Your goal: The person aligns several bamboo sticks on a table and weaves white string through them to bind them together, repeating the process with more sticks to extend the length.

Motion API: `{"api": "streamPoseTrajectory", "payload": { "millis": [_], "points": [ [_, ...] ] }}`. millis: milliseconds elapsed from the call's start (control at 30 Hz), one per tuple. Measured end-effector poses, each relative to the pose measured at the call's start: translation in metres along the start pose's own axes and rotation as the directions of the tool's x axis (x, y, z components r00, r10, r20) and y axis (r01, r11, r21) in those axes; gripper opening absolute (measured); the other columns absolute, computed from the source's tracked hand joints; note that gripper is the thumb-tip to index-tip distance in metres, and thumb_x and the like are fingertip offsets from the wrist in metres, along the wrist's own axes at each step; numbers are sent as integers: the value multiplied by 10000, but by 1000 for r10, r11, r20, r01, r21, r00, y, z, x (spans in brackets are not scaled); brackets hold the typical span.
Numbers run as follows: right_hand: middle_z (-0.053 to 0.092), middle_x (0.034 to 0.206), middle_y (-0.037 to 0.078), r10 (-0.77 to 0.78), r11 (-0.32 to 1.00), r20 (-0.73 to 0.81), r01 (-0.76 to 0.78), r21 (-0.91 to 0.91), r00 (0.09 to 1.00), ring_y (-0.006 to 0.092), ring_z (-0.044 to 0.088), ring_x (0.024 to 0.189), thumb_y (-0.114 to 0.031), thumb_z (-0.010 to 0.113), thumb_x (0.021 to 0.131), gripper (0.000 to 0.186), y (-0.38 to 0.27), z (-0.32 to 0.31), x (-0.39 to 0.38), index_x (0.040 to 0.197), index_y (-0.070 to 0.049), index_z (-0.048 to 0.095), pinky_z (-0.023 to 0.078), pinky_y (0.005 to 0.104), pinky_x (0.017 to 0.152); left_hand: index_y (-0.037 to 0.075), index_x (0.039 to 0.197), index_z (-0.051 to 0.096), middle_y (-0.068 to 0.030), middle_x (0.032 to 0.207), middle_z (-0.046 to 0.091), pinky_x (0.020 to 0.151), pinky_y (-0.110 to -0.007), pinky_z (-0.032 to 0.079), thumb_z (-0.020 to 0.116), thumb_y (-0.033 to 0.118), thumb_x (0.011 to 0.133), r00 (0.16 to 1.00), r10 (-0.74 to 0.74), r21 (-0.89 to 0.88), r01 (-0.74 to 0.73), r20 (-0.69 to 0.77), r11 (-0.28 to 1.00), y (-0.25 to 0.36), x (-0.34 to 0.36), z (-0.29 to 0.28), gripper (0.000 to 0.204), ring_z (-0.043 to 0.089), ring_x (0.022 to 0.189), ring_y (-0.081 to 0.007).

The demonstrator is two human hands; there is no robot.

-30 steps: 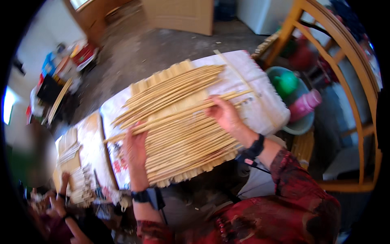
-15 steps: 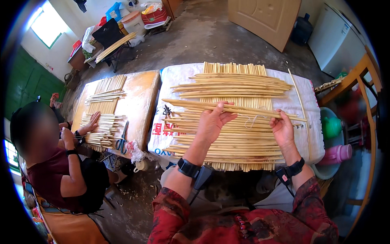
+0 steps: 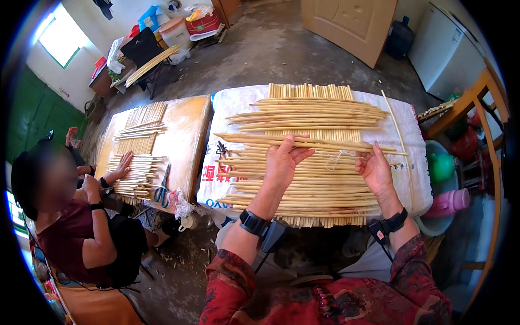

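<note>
Both hands now rest spread on the bamboo strip mat [image 3: 314, 162] over the white sack [image 3: 227, 162]: left hand [image 3: 283, 162] has moved to centre, flat; right hand [image 3: 375, 170] fingering white string [image 3: 337, 158]. Weaving proceeds.

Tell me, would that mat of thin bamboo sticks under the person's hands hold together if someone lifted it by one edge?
Probably only partly. The stick mat looks like crosswise layers laid loosely, with only a thin string visible near the right hand, so sticks would likely slide out. Each stick seems stiff, light and round, so apt to roll. The left hand pressing flat suggests they shift easily.
</note>
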State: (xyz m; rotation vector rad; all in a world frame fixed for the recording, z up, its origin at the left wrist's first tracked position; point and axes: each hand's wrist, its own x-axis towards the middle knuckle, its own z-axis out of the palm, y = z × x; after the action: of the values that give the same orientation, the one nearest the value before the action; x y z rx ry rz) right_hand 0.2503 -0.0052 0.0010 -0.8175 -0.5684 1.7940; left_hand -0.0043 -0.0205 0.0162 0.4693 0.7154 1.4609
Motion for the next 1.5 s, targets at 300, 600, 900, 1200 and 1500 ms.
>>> {"api": "streamPoseTrajectory", "payload": {
  "millis": [300,600,900,1200,1500],
  "points": [
    [606,855,83,-55,995,-71,60,76,996,154,599,667,-257,613,857,295,11,-22,5,1071,-60,567,499,274,551,4,972,559,-182,954,626,781,-423,541,546,192,889,1000,-14,22,15,-17,1000,-16,8,-2,205,629,829,-275],
    [621,804,42,-87,994,7,86,66,996,129,611,676,-226,602,860,286,6,-13,2,1070,-34,576,509,247,578,-30,1010,561,-205,1028,607,808,-400,536,559,211,887,999,13,46,-12,-34,999,-15,7,1,271,621,907,-279],
    [610,781,34,-85,993,54,80,91,995,116,608,672,-198,584,871,267,3,-8,-4,1070,-18,576,502,245,591,-22,1067,535,-193,1122,564,889,-380,496,550,221,894,999,-6,86,11,-49,996,-14,10,-4,299,564,1034,-277],
    [593,787,20,48,978,50,-37,-204,998,106,600,665,-228,575,876,244,-7,-5,-7,993,-15,586,493,238,543,-21,1067,533,-188,1132,560,885,-375,496,547,240,896,1000,18,118,-16,-13,993,-18,14,-8,312,567,1027,-275],
    [535,738,61,-572,-240,645,648,-723,508,202,578,692,-178,637,774,177,-29,45,-22,905,-65,601,481,285,572,-10,1074,535,-190,1109,569,872,-413,506,520,206,910,996,9,71,-15,88,997,-30,11,7,272,579,1004,-288]
  ]
}}
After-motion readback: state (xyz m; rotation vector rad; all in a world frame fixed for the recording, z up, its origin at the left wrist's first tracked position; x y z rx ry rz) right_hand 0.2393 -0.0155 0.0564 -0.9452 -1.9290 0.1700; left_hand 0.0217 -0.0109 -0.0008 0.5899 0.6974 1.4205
